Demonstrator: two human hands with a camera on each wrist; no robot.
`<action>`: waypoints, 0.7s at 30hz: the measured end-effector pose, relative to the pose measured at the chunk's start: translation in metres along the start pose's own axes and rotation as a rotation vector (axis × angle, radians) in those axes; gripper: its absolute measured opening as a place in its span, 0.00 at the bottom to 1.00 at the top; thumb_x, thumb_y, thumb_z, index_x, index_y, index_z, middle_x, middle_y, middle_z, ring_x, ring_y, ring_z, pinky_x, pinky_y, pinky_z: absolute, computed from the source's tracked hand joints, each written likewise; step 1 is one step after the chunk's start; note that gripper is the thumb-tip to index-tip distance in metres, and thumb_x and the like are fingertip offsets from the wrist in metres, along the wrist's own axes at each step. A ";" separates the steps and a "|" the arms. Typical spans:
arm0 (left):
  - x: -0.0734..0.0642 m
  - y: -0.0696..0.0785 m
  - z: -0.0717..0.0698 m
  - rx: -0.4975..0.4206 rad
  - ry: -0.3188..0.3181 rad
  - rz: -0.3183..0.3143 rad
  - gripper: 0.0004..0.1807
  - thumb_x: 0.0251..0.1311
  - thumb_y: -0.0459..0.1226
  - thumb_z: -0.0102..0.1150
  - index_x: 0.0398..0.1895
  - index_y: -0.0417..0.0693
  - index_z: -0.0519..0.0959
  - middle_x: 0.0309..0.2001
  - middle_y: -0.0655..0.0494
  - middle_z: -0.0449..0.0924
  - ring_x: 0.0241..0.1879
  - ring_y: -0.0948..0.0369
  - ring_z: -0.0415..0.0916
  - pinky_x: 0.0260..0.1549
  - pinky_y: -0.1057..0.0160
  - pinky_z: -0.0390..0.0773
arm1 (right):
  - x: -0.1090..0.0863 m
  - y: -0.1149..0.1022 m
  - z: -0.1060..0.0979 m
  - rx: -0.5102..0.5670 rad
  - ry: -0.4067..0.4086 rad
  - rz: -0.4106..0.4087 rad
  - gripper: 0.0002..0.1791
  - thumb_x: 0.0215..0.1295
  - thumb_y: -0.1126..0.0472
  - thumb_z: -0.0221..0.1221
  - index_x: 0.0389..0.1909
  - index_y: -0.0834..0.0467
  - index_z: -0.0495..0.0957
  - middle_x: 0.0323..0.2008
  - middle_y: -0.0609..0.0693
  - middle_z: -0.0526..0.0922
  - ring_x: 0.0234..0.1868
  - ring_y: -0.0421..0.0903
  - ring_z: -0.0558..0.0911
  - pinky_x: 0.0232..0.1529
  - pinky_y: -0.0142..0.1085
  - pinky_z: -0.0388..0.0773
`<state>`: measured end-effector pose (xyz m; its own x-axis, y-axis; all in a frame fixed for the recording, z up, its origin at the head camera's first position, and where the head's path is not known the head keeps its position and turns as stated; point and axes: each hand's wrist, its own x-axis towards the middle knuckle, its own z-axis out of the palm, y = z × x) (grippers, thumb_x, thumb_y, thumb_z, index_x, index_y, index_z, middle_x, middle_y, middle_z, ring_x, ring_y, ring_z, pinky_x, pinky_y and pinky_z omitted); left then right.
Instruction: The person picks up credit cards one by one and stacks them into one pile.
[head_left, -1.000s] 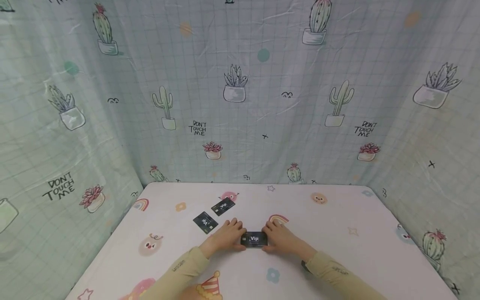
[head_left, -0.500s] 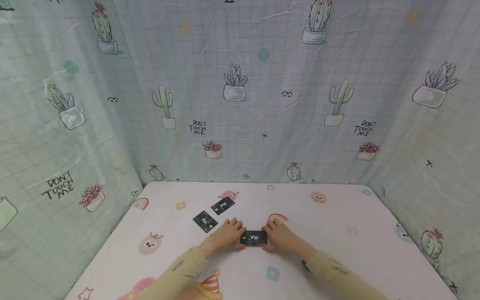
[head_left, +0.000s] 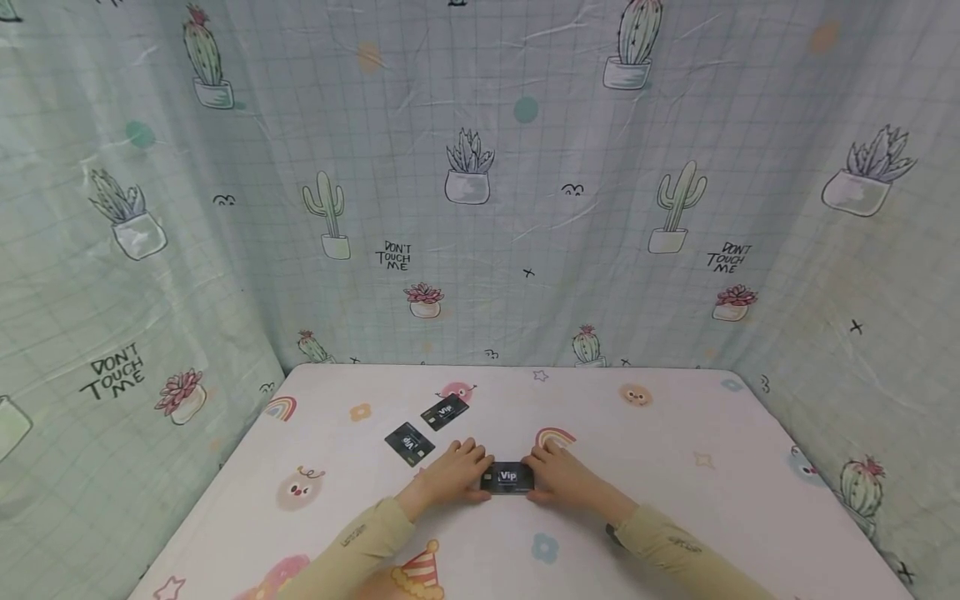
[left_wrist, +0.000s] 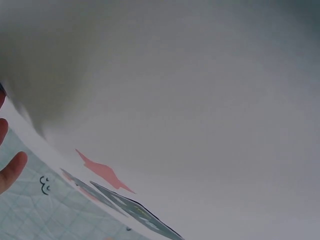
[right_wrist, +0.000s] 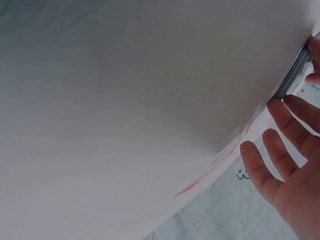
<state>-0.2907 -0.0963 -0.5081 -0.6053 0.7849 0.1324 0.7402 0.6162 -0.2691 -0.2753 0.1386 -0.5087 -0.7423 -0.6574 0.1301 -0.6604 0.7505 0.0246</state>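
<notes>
In the head view, a stack of black "Vip" cards lies flat on the tabletop, its long axis running left to right. The left hand grips its left short end, the right hand its right short end, thumbs at the near corners and fingers at the far ones. The relation that counts, I judge, is this centring: the stack sits directly between both grips, neither hand nearer. Two loose cards, one close and one farther, lie beyond the left hand to its left. A dark item is mostly hidden by the right sleeve.

The left wrist view catches only fingertips at its edge, so that grip cannot be told there; the two loose cards show below.

The right wrist view shows the stack's layered edge, with fingertips touching it at both ends; two right-hand fingers are clear of it.
</notes>
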 end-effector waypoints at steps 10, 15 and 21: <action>-0.001 0.001 -0.001 -0.006 -0.005 -0.001 0.30 0.52 0.59 0.50 0.53 0.50 0.71 0.43 0.59 0.73 0.42 0.62 0.65 0.42 0.63 0.67 | -0.001 -0.001 -0.001 0.021 -0.010 0.000 0.28 0.53 0.42 0.57 0.51 0.54 0.70 0.42 0.45 0.72 0.41 0.41 0.65 0.47 0.38 0.69; -0.003 -0.001 0.000 -0.033 0.050 0.015 0.31 0.53 0.60 0.48 0.52 0.48 0.71 0.42 0.57 0.74 0.41 0.62 0.66 0.41 0.62 0.68 | 0.000 0.000 -0.001 0.020 -0.020 0.014 0.29 0.53 0.41 0.57 0.52 0.54 0.70 0.43 0.46 0.73 0.42 0.42 0.66 0.48 0.39 0.69; -0.007 -0.005 0.004 -0.061 0.120 0.024 0.33 0.58 0.61 0.39 0.53 0.47 0.71 0.41 0.56 0.74 0.40 0.60 0.66 0.39 0.60 0.68 | 0.001 0.004 -0.003 0.031 0.017 0.025 0.30 0.52 0.41 0.57 0.53 0.56 0.70 0.43 0.49 0.74 0.43 0.44 0.68 0.48 0.41 0.69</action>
<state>-0.2911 -0.1048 -0.5112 -0.5504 0.7995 0.2407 0.7729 0.5969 -0.2153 -0.2780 0.1408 -0.5059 -0.7567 -0.6370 0.1472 -0.6451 0.7640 -0.0098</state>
